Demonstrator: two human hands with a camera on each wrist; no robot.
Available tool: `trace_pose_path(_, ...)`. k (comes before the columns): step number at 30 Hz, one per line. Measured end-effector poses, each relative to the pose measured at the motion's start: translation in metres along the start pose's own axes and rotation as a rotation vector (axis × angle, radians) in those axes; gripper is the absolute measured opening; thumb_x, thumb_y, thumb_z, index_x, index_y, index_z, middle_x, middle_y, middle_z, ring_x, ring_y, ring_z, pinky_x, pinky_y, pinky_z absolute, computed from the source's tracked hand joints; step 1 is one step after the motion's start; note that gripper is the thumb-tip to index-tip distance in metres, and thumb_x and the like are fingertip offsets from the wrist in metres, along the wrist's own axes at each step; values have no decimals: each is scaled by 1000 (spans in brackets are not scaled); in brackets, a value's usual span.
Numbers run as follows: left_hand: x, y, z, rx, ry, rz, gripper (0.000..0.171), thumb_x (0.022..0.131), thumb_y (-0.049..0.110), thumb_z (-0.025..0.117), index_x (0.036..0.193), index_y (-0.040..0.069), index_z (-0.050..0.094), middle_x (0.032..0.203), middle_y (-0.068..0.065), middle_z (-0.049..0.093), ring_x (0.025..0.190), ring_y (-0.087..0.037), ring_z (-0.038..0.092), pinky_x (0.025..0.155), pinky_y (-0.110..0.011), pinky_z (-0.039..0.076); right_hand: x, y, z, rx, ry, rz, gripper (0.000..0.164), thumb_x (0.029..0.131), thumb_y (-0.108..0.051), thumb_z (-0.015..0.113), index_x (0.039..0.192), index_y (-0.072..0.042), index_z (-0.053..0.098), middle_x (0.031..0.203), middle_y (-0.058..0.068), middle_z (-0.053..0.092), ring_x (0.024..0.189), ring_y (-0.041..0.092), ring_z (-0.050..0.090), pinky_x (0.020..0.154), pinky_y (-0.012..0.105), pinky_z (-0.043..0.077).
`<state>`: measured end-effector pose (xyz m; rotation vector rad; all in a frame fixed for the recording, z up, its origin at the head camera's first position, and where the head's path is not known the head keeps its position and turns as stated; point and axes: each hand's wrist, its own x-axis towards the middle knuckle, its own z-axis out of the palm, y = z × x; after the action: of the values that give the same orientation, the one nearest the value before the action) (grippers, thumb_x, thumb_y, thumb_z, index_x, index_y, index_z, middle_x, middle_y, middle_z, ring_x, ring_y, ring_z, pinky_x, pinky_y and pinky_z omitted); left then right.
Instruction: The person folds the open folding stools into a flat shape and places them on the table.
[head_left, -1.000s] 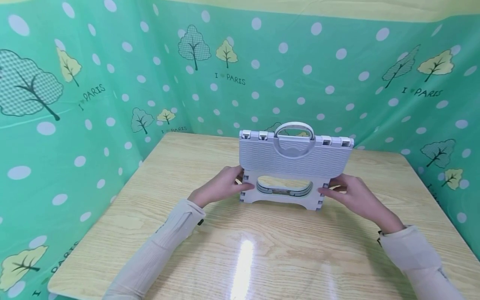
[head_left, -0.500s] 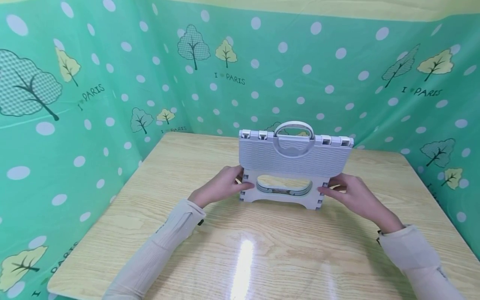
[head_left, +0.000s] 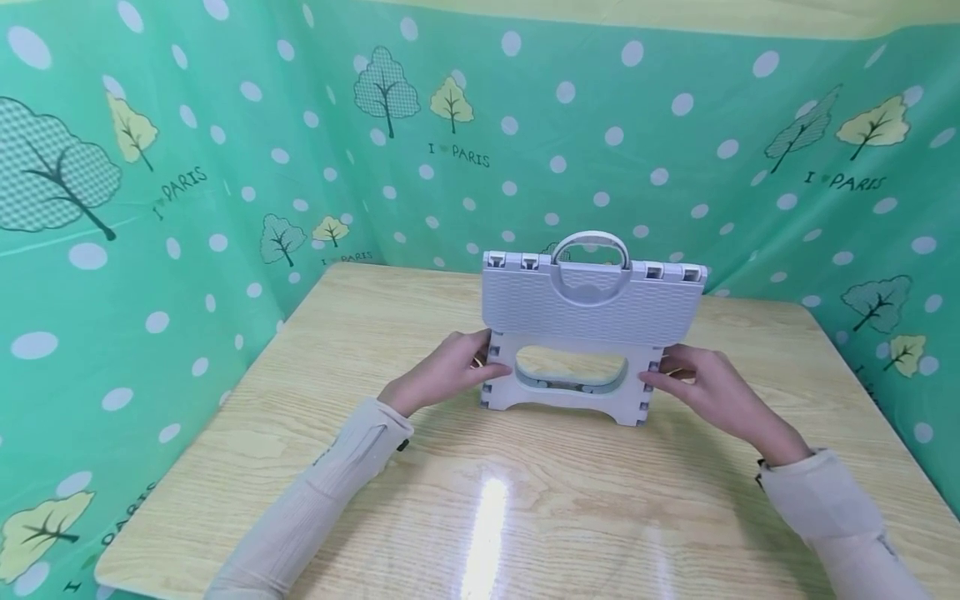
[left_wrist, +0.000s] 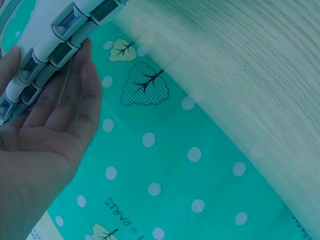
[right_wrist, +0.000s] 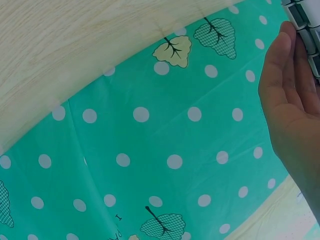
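Observation:
A light grey-lilac folding step stool (head_left: 592, 308) with a loop handle stands upright on the table, its textured top panel facing me above a side with an oval cutout. My left hand (head_left: 450, 367) grips its left side, thumb in front and fingers behind. On the opposite side my right hand (head_left: 708, 387) holds the edge in the same way. In the left wrist view the hinged edge of the stool (left_wrist: 62, 40) lies between thumb and fingers. Only a corner of the stool (right_wrist: 306, 25) shows in the right wrist view, beside the fingers.
The wood-grain table (head_left: 375, 508) spreads around the stool, with a bright light reflection near the front. A green dotted curtain (head_left: 465, 200) printed with trees hangs behind and along both sides.
The stool's top panel and handle have risen slightly and its lower edge has come a little toward me. Both hands keep their grip and have barely moved.

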<state>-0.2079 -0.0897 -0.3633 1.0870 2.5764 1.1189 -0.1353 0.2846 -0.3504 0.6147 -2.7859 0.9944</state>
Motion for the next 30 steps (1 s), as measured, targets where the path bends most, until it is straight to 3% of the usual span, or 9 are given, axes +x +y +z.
trace_pose_path(6,0,0,0,-13,-14,7,50,97,28,67,141,10,51,105,-1,71,86,-8,67,72,-24,56,0,1,1,-11,-10,12,31,97,-19,68,125,-7,63,103,4,73,87,18,70,74,32,58)
trace_pose_path(13,-1,0,-2,-18,-36,-10,40,96,30,67,128,7,58,96,0,71,80,-9,66,68,-26,56,-1,-2,0,9,-3,-28,23,96,-16,68,118,-7,67,99,2,73,85,16,70,73,31,58)
trace_pose_path(18,1,-2,-3,-24,-59,-25,30,96,29,68,116,8,62,93,1,71,79,-9,66,68,-26,56,0,-1,1,21,-41,36,25,99,-23,65,117,-6,68,101,4,74,88,21,71,73,28,57)
trace_pose_path(21,2,-4,-3,-53,-111,-35,29,94,27,71,114,8,63,93,2,71,81,-9,67,70,-26,56,0,2,3,34,-81,80,27,99,-27,64,115,-6,68,100,4,73,89,20,70,73,28,57)
trace_pose_path(25,0,-9,-4,-105,-212,-76,29,89,25,77,109,7,66,90,3,71,78,-10,64,69,-26,55,-1,7,8,53,-162,72,22,99,-27,64,106,-7,69,91,-1,71,85,16,68,71,28,56)
trace_pose_path(30,-4,-16,-3,-139,-320,-144,24,88,27,78,98,7,68,80,1,70,72,-24,66,64,-33,54,-1,12,14,159,-287,67,19,101,-23,61,95,-5,66,79,1,66,72,17,62,62,31,54)
